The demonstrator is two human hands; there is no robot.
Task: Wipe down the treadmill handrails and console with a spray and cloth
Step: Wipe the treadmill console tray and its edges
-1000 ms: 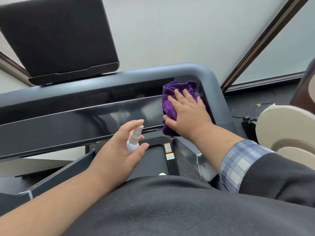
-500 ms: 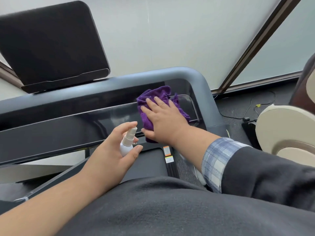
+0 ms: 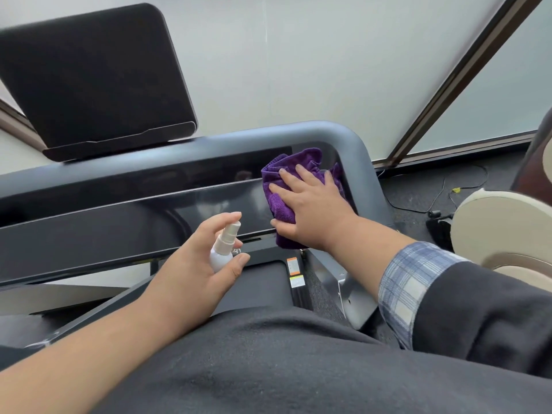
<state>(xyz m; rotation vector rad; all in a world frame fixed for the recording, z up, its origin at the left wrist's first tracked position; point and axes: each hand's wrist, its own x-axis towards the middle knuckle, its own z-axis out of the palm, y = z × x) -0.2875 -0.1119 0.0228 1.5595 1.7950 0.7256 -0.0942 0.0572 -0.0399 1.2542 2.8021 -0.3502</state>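
My right hand (image 3: 310, 204) presses a crumpled purple cloth (image 3: 280, 180) flat against the right end of the glossy black console panel (image 3: 119, 231), just inside the curved grey handrail (image 3: 352, 144). My left hand (image 3: 197, 264) holds a small white spray bottle (image 3: 222, 249) upright in front of the panel's lower edge, nozzle pointing toward the console, index finger over its top. The black treadmill belt (image 3: 263, 282) lies below.
A black tablet holder (image 3: 89, 82) rises above the console at the upper left. A beige padded chair (image 3: 501, 231) stands to the right, with cables (image 3: 448, 192) on the dark floor. Frosted windows fill the background.
My right hand slid the cloth left along the console panel, then back right to the corner by the handrail. My left hand kept the spray bottle in nearly the same spot.
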